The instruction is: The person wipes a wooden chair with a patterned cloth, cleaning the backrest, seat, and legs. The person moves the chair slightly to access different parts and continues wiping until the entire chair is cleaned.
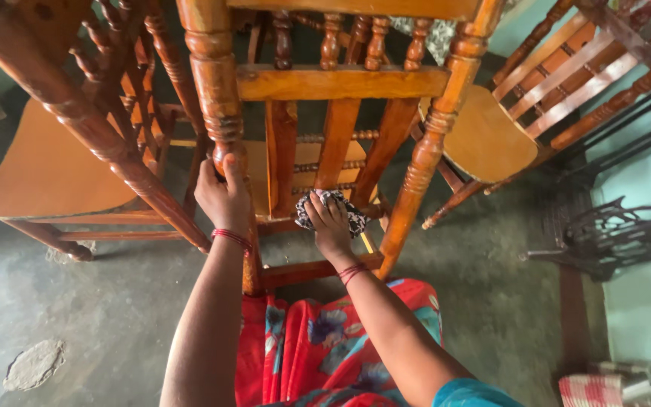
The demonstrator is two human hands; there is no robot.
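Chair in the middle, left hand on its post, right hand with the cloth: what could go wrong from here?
1. The middle chair stands tight between two other wooden chairs; a hard push might knock them together.
2. The right hand presses the patterned cloth among narrow slats, so fingers could get pinched.
3. Only the left hand steadies the turned post; if that grip slips, the chair may tip.
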